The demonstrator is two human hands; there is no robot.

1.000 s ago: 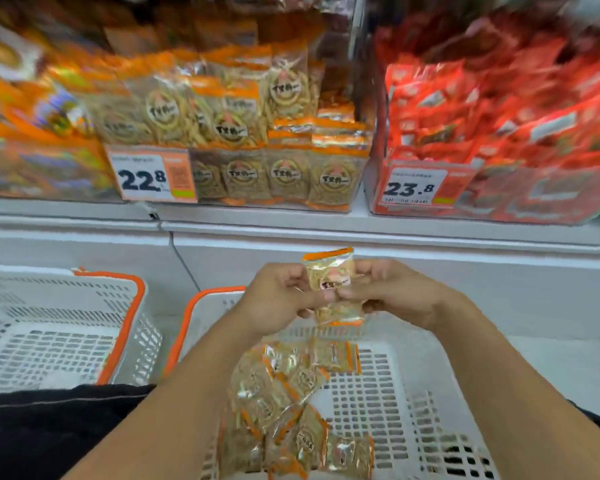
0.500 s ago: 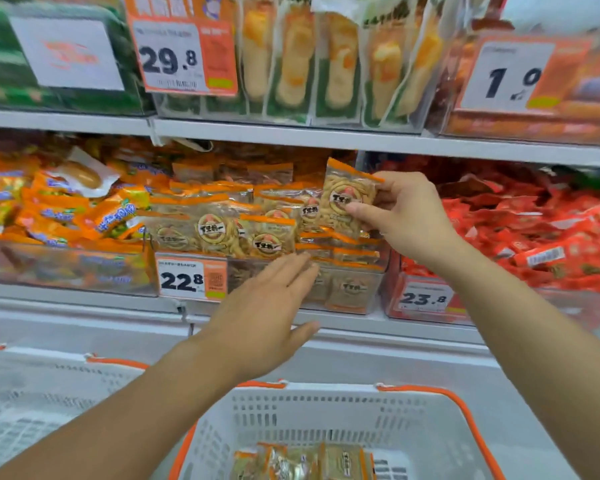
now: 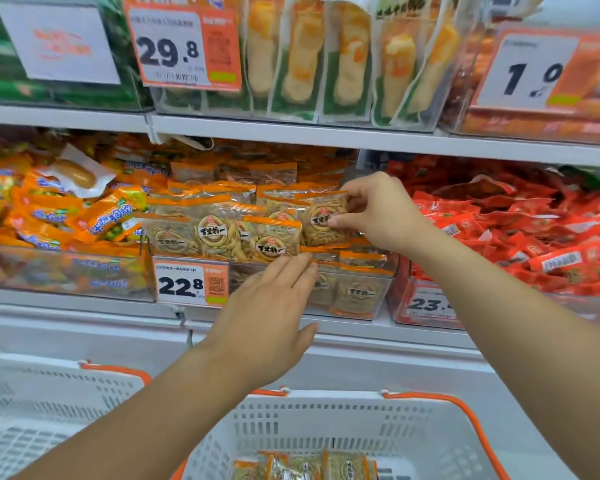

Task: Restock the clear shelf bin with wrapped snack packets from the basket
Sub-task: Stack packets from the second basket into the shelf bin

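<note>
Right hand (image 3: pixel 378 211) pinches a snack packet (image 3: pixel 324 220) into the clear shelf bin (image 3: pixel 357 292); left hand (image 3: pixel 267 313) reaches flat-fingered. Next, likely: release, then the basket (image 3: pixel 326 427) at six o'clock.

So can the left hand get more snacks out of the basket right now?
Probably yes. The left hand is open and holds nothing, up at the clear shelf bin. The basket sits open-topped right below it, with snack packets showing inside and nothing covering them. It would just need to come down.
</note>
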